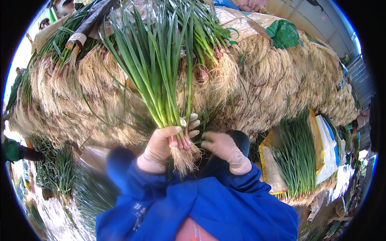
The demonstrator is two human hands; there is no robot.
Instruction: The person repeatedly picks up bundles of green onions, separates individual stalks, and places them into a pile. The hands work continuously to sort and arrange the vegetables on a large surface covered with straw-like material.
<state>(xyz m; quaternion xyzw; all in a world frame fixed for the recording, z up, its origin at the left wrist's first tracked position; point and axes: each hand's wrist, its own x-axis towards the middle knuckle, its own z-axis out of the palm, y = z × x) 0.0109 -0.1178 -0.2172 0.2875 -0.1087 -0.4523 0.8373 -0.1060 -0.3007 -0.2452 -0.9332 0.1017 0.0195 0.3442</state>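
My left hand point(161, 144), in a thin pale glove, is closed around the lower stems of a bunch of green garlic or similar allium plants point(156, 87). The leaves fan out away from me. Pinkish bulbs point(182, 142) and pale stringy roots point(182, 159) hang below the grip. My right hand point(220, 146), gloved the same way, hovers just right of the roots, apart from the bunch. Its fingers are spread and blurred, and nothing shows in them. Behind the bunch, another loose bundle of the plants point(208, 45) rests on the heap.
A long heap of plants with roots facing me point(265, 72) spans the view. A dark pole-like object point(90, 22) lies on its left part. Green plastic point(283, 33) sits at upper right. A sack of upright plants point(295, 156) stands at right; a person's sleeve point(12, 150) shows at far left.
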